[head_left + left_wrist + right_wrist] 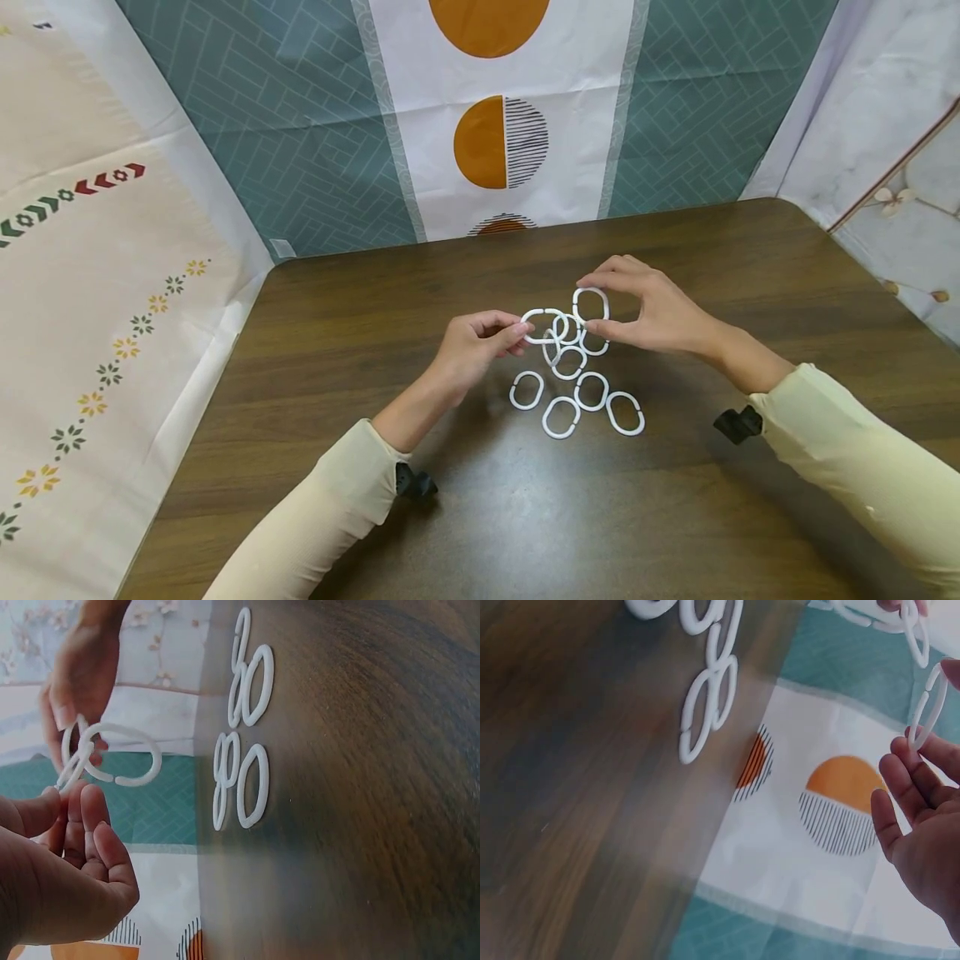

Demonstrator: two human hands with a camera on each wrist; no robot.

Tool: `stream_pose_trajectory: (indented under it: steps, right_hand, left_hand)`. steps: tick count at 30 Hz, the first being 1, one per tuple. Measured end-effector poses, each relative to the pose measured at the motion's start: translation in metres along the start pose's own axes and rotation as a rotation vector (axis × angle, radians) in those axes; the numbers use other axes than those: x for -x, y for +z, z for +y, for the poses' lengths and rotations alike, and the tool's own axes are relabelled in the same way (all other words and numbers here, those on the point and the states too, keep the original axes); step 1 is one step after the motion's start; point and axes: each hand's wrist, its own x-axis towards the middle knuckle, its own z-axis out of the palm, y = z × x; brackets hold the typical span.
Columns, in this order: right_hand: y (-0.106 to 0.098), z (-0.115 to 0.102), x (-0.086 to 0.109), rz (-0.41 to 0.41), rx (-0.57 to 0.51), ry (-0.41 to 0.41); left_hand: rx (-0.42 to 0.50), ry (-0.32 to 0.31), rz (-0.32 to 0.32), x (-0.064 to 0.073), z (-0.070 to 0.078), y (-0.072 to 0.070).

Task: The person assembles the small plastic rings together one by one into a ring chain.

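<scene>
My left hand (480, 348) pinches a white plastic C-shaped link (543, 311) between thumb and fingers, above the table. In the left wrist view a second link (142, 733) hooks through the one at my left fingertips. Opposite, my right hand (656, 310) holds a single white link (591, 289) upright between thumb and fingers, close to the left hand's links. The right wrist view shows this link (938, 712) with a small gap in its side. Whether the two hands' links touch cannot be told.
Several loose white links lie on the brown wooden table (337, 375) below my hands, among them one link (626, 434) at the right and another link (513, 396) at the left. A patterned cloth (300, 150) hangs behind the far table edge.
</scene>
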Motion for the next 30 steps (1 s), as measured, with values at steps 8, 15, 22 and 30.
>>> stream_pose_trajectory:
  steps: [8, 15, 22, 30]
  right_hand:
    - [0.012, -0.012, -0.015, -0.065, -0.049, -0.008]
    - [0.015, -0.015, -0.017, -0.131, -0.012, 0.023]
    - [0.018, -0.016, -0.019, -0.164, -0.026, 0.017]
    - [0.020, -0.016, -0.020, -0.214, -0.030, -0.006]
  left_hand:
    - [0.000, 0.010, -0.029, 0.001, 0.000, 0.003]
    - [0.017, 0.000, -0.021, 0.002, -0.002, 0.003]
    - [0.022, 0.000, -0.015, 0.002, -0.006, 0.002]
    - [0.037, 0.002, -0.025, 0.001, -0.010, 0.000]
